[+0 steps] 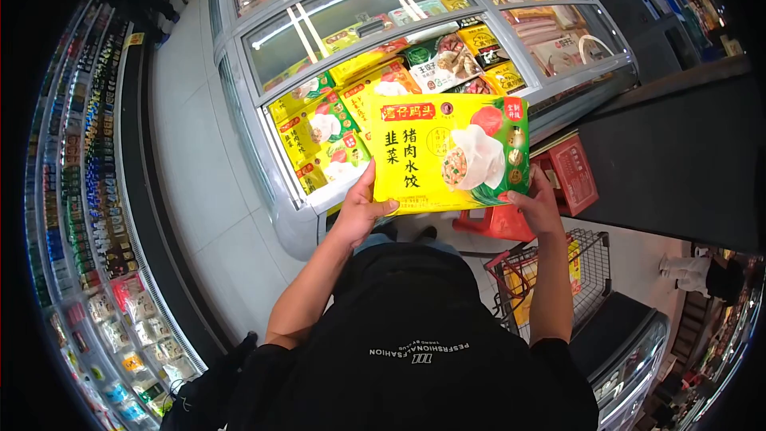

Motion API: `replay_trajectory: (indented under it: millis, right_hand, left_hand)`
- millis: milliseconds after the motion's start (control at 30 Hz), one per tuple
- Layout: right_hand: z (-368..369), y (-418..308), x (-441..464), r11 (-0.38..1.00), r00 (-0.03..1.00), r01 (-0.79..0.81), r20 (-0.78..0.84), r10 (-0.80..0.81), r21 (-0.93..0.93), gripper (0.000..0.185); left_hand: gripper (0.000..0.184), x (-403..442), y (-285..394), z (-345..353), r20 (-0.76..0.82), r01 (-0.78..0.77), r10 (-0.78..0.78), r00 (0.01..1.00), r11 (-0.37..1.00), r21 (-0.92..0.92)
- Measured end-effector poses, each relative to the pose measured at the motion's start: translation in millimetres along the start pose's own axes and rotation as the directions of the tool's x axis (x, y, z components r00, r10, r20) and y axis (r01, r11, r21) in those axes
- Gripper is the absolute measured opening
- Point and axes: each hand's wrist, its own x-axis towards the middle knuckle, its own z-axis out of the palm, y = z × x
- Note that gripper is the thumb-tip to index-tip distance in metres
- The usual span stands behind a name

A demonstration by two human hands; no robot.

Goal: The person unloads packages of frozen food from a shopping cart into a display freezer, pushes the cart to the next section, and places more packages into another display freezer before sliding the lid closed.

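A yellow and green dumpling package (423,148) is held up in front of the body, its printed face toward the camera. My left hand (361,206) grips its lower left edge, thumb on the front. At the lower right corner my right hand (538,203) is closed on the same package, thumb also on the front. The fingers behind the package are hidden. Just beyond it stands a freezer (275,187) with similar yellow packages (319,124) in its open section.
Shelves of goods (88,191) line the left side. At the lower right is a wire shopping cart (586,267) with yellow packages inside, near a red box (570,172) and a red stool-like object (499,223). Other people stand at the far upper left and right.
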Motion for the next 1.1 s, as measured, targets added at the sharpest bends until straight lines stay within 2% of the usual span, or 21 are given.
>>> replay_trajectory:
  millis: [167, 200, 467, 533, 633, 767, 867, 967, 1033, 1100]
  right_hand:
    - [11.9, 12.3, 55.7, 0.994, 0.995, -0.04, 0.087, 0.049, -0.101, 0.031]
    - [30.3, -6.8, 61.7, 0.995, 0.993, -0.069, 0.095, 0.076, -0.069, 0.031]
    - [8.2, 11.6, 150.7, 0.989, 0.959, -0.073, 0.264, 0.106, -0.132, 0.033]
    - [9.0, 10.0, 175.4, 0.987, 0.941, -0.105, 0.309, 0.139, -0.123, 0.033]
    - [20.3, 3.4, 219.1, 0.941, 0.906, -0.269, 0.277, 0.32, -0.206, 0.032]
    - [22.6, 40.1, 289.7, 0.935, 0.859, -0.284, 0.376, 0.347, -0.214, 0.028]
    - [31.7, 76.3, 342.7, 0.877, 0.831, -0.393, 0.302, 0.467, -0.277, 0.032]
    - [47.7, 107.0, 381.3, 0.839, 0.819, -0.465, 0.223, 0.529, -0.282, 0.034]
    - [49.0, 137.8, 408.7, 0.831, 0.815, -0.49, 0.202, 0.544, -0.262, 0.036]
    - [51.0, 163.5, 432.2, 0.794, 0.796, -0.506, 0.173, 0.581, -0.337, 0.034]
  left_hand:
    - [0.094, 5.0, 15.6, -27.9, -0.135, -0.011, 0.009, 0.991, 1.0, -0.017]
    - [0.094, 8.6, 19.1, -31.1, -0.16, -0.014, 0.011, 0.987, 1.0, -0.019]
    - [0.083, 50.9, 13.1, -40.7, -0.322, -0.026, 0.017, 0.947, 0.999, -0.022]
    - [0.078, 69.5, 12.8, -45.4, -0.351, 0.001, -0.019, 0.936, 0.999, -0.051]
    - [0.067, 102.6, 17.5, -60.2, -0.401, 0.05, -0.088, 0.912, 0.993, -0.104]
    - [0.058, 158.9, -3.3, -111.8, -0.506, 0.122, -0.189, 0.842, 0.979, -0.162]
    - [0.052, 193.0, -1.9, -126.0, -0.584, 0.181, -0.213, 0.783, 0.977, -0.114]
    - [0.049, 230.0, -41.0, -182.4, -0.539, 0.142, -0.144, 0.83, 0.989, -0.046]
    - [0.055, 249.9, -60.2, -208.1, -0.556, 0.158, -0.148, 0.818, 0.987, -0.03]
    - [0.056, 260.7, -73.7, -224.1, -0.58, 0.162, -0.112, 0.807, 0.986, 0.036]
